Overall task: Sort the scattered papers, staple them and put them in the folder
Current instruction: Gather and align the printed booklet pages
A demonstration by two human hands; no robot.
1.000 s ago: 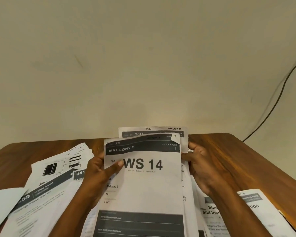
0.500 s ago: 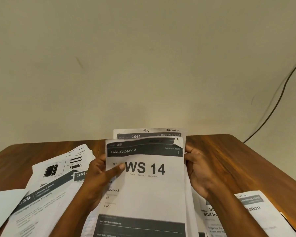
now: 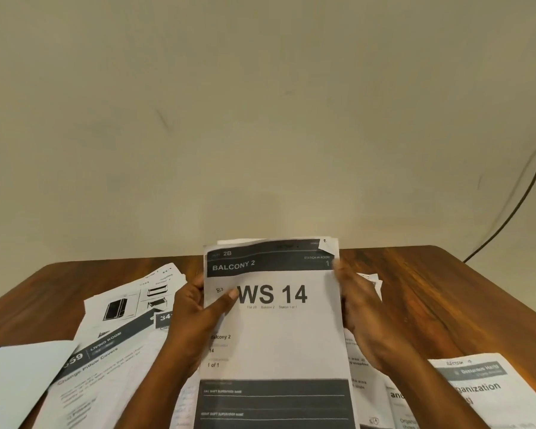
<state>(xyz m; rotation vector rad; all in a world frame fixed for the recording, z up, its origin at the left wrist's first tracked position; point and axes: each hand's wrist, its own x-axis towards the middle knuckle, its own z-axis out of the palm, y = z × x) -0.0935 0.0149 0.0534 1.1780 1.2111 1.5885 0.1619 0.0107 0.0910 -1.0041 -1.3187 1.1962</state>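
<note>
I hold a stack of papers (image 3: 279, 342) upright over the table; its front sheet reads "WS 14, Balcony 2". My left hand (image 3: 195, 317) grips the stack's left edge, thumb lying on the front sheet. My right hand (image 3: 362, 317) holds the right edge. Only a thin strip of the sheets behind shows above the front sheet's top edge. More loose papers (image 3: 121, 329) lie scattered on the left, and another printed sheet (image 3: 480, 388) lies on the right. A pale folder-like sheet (image 3: 19, 379) with a blue edge sits at the far left. No stapler is visible.
The brown wooden table (image 3: 430, 292) ends at a plain beige wall. A dark cable (image 3: 514, 205) runs down the wall at the right. Further papers (image 3: 372, 280) peek out behind my right hand.
The rear sheets that stuck out above the front sheet have dropped level with it, squaring the stack. Both hands kept their grips.
</note>
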